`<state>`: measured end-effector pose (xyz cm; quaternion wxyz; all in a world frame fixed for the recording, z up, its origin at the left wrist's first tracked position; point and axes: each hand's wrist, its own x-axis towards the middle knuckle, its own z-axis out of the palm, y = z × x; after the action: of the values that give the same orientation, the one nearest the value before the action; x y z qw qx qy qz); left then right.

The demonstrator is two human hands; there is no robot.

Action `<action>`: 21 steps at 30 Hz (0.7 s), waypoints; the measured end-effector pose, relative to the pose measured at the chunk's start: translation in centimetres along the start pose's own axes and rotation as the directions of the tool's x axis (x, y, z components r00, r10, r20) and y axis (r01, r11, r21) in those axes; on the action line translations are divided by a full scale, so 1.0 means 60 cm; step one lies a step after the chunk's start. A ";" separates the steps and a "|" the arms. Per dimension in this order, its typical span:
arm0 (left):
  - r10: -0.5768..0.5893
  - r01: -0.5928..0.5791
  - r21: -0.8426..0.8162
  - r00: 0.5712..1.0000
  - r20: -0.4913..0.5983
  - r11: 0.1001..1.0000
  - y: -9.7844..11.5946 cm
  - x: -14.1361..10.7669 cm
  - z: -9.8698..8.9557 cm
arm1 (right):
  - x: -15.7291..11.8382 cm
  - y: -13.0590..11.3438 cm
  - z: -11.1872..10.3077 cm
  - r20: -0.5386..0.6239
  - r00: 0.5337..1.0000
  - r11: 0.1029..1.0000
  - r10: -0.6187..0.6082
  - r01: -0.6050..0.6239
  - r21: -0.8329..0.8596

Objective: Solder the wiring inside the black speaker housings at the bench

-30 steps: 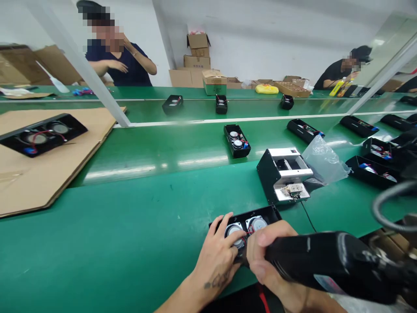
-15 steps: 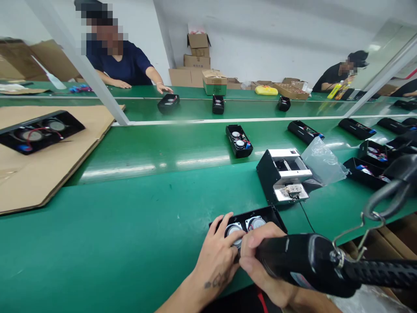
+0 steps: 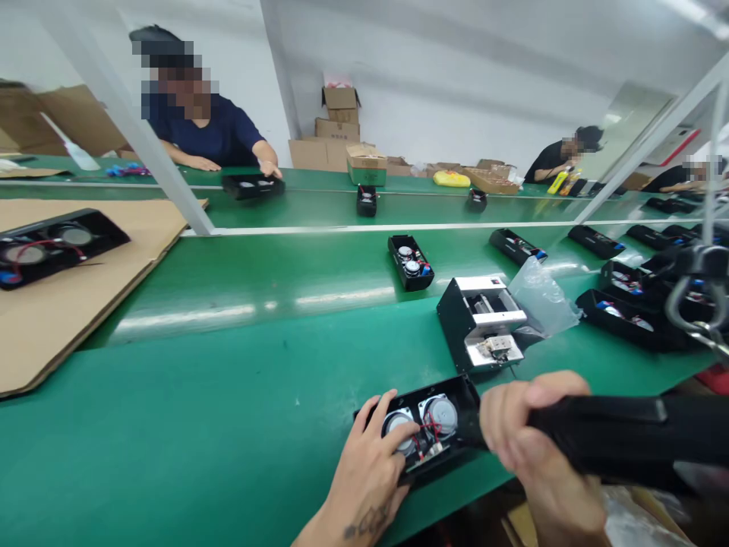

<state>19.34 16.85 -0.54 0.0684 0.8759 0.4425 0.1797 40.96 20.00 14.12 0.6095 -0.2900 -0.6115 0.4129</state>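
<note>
On the green bench [image 3: 228,425]: black speaker case [image 3: 440,465], open side up
Left hand [image 3: 367,467]: fingers spread across it, bracing nicely
Right hand [image 3: 529,429]: clenched round black tool [image 3: 620,434]; best keep red wires [image 3: 431,425] clear

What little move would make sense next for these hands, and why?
Probably easing the black tool in the right hand away from the open black case: the tool's blurred front end overlaps the case's right end, near exposed red wires, while the left hand rests on the case.
</note>
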 end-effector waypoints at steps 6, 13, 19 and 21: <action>0.026 -0.028 0.048 0.999 0.046 0.998 -0.023 -0.003 0.018 | 0.158 0.037 -0.082 -0.572 0.656 0.848 -0.493 0.508 -0.148; 0.176 -0.135 0.191 0.961 -0.214 0.972 -0.029 0.003 0.011 | 0.180 0.090 -0.152 -0.588 0.721 0.928 -0.366 0.241 -0.283; 0.227 -0.172 0.220 0.940 -0.254 0.960 -0.023 0.014 -0.010 | 0.079 0.081 -0.183 -0.552 0.791 0.945 -0.265 0.098 -0.312; 0.236 -0.180 0.220 0.935 -0.265 0.959 -0.024 0.015 -0.011 | 0.049 0.113 -0.193 -0.496 0.866 0.962 -0.067 -0.076 -0.262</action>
<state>18.50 18.40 -0.09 -0.1010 0.8848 0.3672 0.2684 51.07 27.61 8.80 0.7002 -0.4696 -0.4828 0.2367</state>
